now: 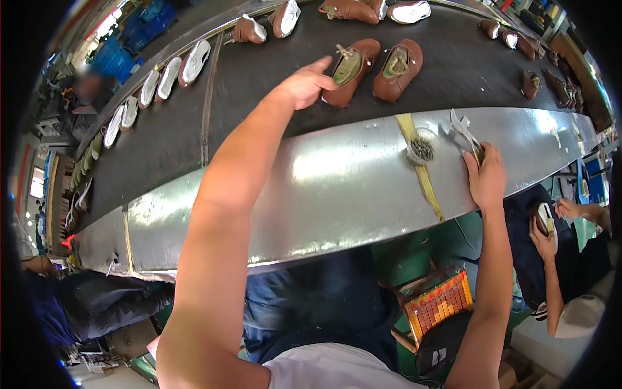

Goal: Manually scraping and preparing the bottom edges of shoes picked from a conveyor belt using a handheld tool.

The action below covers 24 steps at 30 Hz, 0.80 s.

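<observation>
a: what's the left grip (304,85) up to?
b: it's unclosed, thumb and fingers apart at the left side of a brown shoe (363,61). i can't tell whether they touch it.
a: and where is that shoe?
b: upright on the dark belt (243,74), just beyond the metal bench (337,201), with a second brown shoe (407,76) just to its right.
a: what about the right grip (489,174)?
b: clenched around the handles of metal pliers (461,128), over the bench, the head pointing away from the person.
a: anything near them?
b: a round dish (424,133) of small dark bits to the left, on a yellow strip (427,188) running across the bench.
a: and further off?
b: more shoes along the belt's far edge, some showing white soles.
</observation>
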Tool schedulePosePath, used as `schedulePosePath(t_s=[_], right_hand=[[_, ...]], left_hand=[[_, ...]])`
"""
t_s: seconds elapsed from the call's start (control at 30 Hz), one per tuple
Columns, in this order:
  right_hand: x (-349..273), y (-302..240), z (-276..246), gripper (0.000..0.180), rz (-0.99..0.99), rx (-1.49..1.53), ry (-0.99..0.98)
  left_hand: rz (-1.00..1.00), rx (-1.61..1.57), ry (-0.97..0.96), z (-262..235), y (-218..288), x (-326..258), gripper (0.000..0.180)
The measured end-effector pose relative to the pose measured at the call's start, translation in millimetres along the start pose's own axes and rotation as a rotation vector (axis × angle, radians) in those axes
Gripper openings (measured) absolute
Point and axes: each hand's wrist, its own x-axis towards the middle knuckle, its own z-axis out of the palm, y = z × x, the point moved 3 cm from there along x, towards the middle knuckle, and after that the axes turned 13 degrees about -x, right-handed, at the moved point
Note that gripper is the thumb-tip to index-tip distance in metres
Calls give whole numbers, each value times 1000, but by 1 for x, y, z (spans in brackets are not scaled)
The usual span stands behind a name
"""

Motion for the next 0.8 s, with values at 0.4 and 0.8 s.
schedulePosePath(t_s=[0.4, 0.8], right_hand=[[-1, -5, -4, 41, 108, -1, -79], [-6, -14, 2, 42, 210, 72, -154]], left_hand=[[-36, 321, 1128, -185, 11, 79, 70], [-305, 888, 1007, -311, 29, 103, 84]])
